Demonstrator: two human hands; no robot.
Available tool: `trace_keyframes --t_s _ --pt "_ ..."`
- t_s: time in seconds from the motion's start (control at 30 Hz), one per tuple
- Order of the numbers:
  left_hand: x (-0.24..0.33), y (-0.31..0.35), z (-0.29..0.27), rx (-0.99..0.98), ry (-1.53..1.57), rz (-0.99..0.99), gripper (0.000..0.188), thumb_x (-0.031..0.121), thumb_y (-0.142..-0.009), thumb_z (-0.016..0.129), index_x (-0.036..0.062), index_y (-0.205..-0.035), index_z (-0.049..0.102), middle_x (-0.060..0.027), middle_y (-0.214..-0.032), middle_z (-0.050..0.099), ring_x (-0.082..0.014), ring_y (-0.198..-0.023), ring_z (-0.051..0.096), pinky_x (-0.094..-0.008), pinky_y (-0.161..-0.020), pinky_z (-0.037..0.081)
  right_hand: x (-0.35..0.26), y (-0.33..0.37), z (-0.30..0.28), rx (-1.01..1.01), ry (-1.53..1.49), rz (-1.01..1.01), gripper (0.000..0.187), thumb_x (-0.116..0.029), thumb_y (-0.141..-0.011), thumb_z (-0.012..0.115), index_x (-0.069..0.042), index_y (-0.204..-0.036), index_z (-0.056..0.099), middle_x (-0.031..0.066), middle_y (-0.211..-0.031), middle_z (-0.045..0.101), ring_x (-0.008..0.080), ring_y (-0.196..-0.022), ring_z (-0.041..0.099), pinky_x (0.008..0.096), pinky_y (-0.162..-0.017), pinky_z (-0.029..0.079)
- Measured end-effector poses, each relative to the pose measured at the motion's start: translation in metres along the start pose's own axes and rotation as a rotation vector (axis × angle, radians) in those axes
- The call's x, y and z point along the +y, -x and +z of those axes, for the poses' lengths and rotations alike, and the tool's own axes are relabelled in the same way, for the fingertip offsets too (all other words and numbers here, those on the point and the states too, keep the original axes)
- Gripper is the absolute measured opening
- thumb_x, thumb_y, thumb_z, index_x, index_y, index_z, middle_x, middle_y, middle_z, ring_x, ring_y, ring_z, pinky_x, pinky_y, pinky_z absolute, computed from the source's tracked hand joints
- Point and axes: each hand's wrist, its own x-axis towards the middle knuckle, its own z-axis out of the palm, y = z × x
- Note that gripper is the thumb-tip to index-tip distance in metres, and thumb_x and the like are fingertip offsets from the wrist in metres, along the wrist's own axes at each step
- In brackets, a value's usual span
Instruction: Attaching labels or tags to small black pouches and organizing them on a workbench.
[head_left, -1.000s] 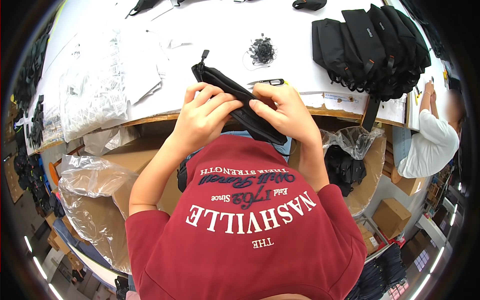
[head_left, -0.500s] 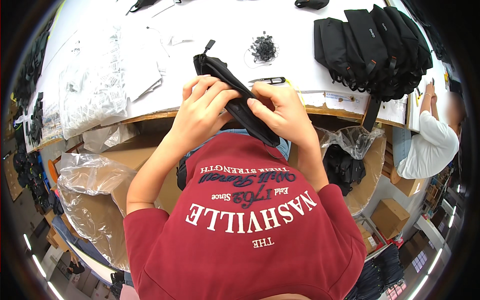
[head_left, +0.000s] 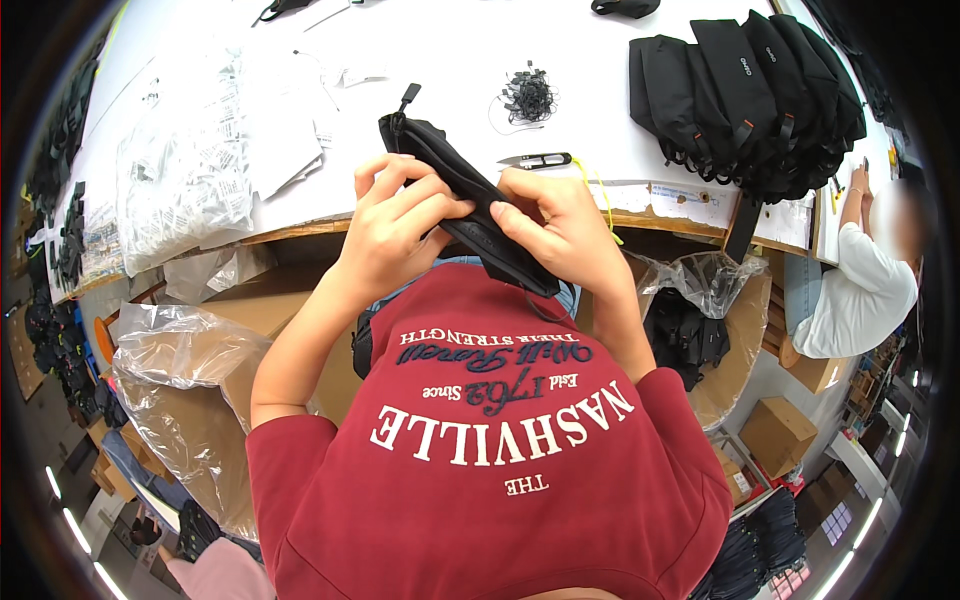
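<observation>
A slim black zippered pouch (head_left: 462, 178) is held up in front of my chest, slanting from upper left to lower right. A zipper pull sticks out at its upper end. My left hand (head_left: 402, 215) grips its left side, fingers bent over the fabric. On the other side my right hand (head_left: 553, 220) pinches the pouch, thumb lying on top and fingertips partly hidden. Just beyond my right hand, thread snips (head_left: 537, 161) with a yellow cord lie on the white table (head_left: 440, 50). Farther back sits a tangled heap of black tag strings (head_left: 529, 97).
Stacked black pouches (head_left: 745, 100) cover the table's right side. Clear plastic bags of white labels (head_left: 185, 175) lie at left. Plastic-lined cardboard boxes (head_left: 190, 400) stand below the edge on both sides. A person in a white shirt (head_left: 862, 285) works at far right.
The pouch has tilted slightly, its upper end shifting left and its face turning more toward me. My left hand moved a little left with it. A person in pink appears at lower left.
</observation>
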Motion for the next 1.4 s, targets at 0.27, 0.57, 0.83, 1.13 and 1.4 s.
trace_keyframes --t_s 0.27,0.57,0.83,1.13,1.4 --pt "0.003 -0.002 -0.013 -0.147 0.11 0.034 0.022 0.006 -0.06 0.072 0.0084 -0.074 0.056 -0.0031 -0.074 0.057 -0.0213 -0.074 0.056 -0.0348 -0.073 0.043 0.006 -0.008 -0.022 0.107 0.234 0.04 0.021 -0.024 -0.086 0.058 -0.004 -0.081 0.062 0.0078 -0.064 0.059 0.0161 -0.057 0.056 0.0292 -0.056 0.045" --pt "-0.004 0.02 -0.051 -0.768 0.885 -0.658 0.028 0.025 -0.079 0.071 0.0018 -0.085 0.056 -0.006 -0.067 0.061 -0.0136 -0.062 0.055 -0.0273 -0.061 0.042 0.05 0.037 -0.034 -0.709 -0.24 0.089 0.056 -0.034 -0.07 0.077 -0.003 -0.113 0.058 0.0095 -0.104 0.064 0.018 -0.1 0.058 0.0325 -0.092 0.042" --pt "-0.009 0.037 -0.056 -0.755 1.045 -0.833 0.029 0.018 -0.081 0.068 -0.0034 -0.098 0.061 -0.0058 -0.08 0.063 -0.0098 -0.076 0.055 -0.0246 -0.072 0.044 0.055 0.06 -0.056 -0.432 -0.318 0.427 0.037 -0.033 -0.08 0.07 -0.004 -0.099 0.06 -0.0001 -0.069 0.057 0.0061 -0.066 0.054 0.0216 -0.06 0.042" --pt "-0.005 0.039 -0.058 -0.649 0.924 -0.818 0.025 0.018 -0.084 0.065 -0.0039 -0.096 0.06 -0.0076 -0.079 0.063 -0.0101 -0.073 0.055 -0.0248 -0.071 0.045 0.077 0.098 -0.089 -0.334 -0.897 0.29 0.096 -0.042 -0.056 0.087 -0.001 -0.128 0.039 0.0078 -0.092 0.055 0.0132 -0.068 0.055 0.0172 -0.056 0.039" --pt "0.002 0.037 -0.06 -0.646 0.868 -0.718 0.025 0.018 -0.084 0.065 -0.0032 -0.095 0.061 -0.0105 -0.078 0.063 -0.0129 -0.07 0.058 -0.0258 -0.068 0.046 0.094 0.088 -0.072 -0.305 -1.52 -0.099 0.061 -0.061 -0.075 0.064 -0.005 -0.097 0.054 0.0141 -0.111 0.056 0.0136 -0.051 0.046 0.0233 -0.042 0.039"
